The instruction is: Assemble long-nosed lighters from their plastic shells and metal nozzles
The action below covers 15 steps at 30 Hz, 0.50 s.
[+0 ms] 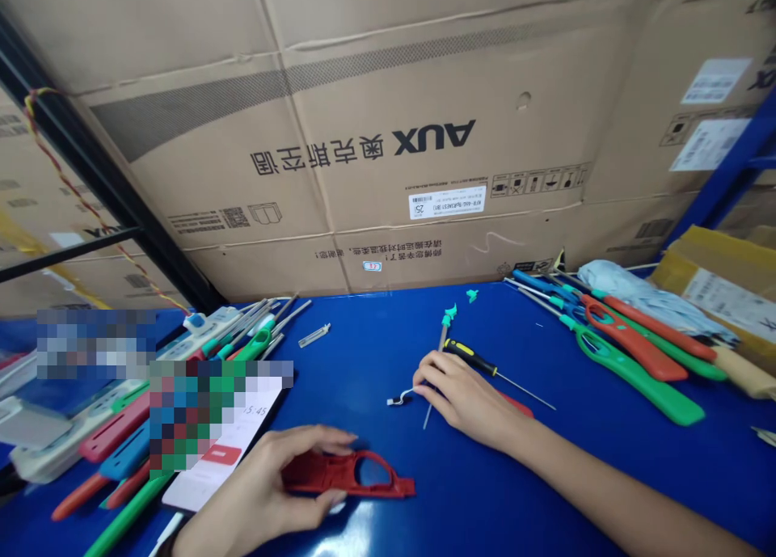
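Note:
My left hand (288, 488) is closed around a red plastic lighter casing half (339, 474), hollow side showing, with an oval trigger opening at its right part. The fingers of my right hand (457, 391) pinch the thin white wire of a small black-and-white igniter (397, 400), just above the blue table. Beside that hand lies a black-and-yellow screwdriver (470, 355), its shaft pointing right. A thin metal strip or tube passes under the fingers. Partly hidden behind my right wrist is another red piece (518, 403).
Long-handled lighters (643, 371) in green, orange and blue lie at the right. More lighters (124, 428), a lit phone (227, 452) and a white power strip (54, 452) crowd the left. Small green parts (471, 296) and a clear part (314, 335) lie farther back. Large cardboard boxes (364, 80) stand behind.

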Motion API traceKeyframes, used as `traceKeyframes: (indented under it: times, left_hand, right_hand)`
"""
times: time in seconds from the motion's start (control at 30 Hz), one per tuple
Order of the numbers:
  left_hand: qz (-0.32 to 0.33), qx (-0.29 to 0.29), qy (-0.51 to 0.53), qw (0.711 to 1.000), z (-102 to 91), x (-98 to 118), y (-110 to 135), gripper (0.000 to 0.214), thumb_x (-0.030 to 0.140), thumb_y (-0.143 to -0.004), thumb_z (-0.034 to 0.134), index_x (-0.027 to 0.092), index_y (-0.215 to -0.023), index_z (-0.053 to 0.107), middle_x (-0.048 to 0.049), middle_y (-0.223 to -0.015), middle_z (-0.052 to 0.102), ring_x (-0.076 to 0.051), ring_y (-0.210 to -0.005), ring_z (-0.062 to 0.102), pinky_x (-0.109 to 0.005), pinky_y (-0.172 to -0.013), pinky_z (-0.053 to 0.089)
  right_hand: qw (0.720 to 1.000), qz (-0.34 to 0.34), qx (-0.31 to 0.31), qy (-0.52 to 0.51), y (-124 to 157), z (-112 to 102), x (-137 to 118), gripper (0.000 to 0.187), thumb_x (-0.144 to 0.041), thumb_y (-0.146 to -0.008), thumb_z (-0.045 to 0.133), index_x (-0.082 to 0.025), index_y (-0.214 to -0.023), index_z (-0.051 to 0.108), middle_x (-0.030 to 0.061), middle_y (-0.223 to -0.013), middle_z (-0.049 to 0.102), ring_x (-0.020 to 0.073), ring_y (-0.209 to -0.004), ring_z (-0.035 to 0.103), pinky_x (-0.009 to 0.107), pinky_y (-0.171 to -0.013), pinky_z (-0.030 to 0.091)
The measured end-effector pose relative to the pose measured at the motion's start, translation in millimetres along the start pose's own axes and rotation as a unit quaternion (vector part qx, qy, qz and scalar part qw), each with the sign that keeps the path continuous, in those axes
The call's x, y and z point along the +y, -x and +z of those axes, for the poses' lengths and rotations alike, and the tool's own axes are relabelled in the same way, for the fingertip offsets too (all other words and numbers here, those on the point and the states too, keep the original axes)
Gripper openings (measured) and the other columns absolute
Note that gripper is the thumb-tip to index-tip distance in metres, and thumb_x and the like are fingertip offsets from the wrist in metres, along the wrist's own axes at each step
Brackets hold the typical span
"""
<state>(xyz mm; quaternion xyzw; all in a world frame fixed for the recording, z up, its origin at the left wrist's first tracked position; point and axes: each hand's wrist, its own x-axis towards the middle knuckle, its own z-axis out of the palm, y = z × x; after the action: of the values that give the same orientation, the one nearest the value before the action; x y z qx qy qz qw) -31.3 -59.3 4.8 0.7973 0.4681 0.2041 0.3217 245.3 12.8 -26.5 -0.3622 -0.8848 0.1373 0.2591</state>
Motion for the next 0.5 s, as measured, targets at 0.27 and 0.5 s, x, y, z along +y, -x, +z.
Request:
traceKeyframes:
  times: [0.27, 0.5]
  left_hand:
    - [0.038, 0.011, -0.027, 0.999, 23.6, 18, -4, 0.032, 0.037, -0.076, 0.071, 0.029, -0.107, 0.066, -0.0001, -0.094, 0.072, -0.017, -0.084, 0.068, -0.024, -0.075, 0.054]
    - [0.11, 0.046, -0.153, 0.981, 53.4, 40, -43, 0.031, 0.041, -0.085, 0.061, 0.027, -0.112, 0.062, -0.0051, -0.105, 0.065, -0.022, -0.095, 0.058, -0.037, -0.085, 0.047]
  right_hand:
    - [0.998, 0.028, 0.001, -0.064, -1, 0, 9, 0.039, -0.025, -0.098, 0.032, -0.027, -0.137, 0.041, 0.0051, -0.146, 0.037, 0.0176, -0.129, 0.042, 0.036, -0.105, 0.039]
    - [0.998, 0.043, -0.002, 0.043, 4, -33, 10, 0.032, -0.017, -0.087, 0.049, -0.025, -0.118, 0.053, 0.0064, -0.121, 0.056, 0.0219, -0.112, 0.051, 0.041, -0.095, 0.042]
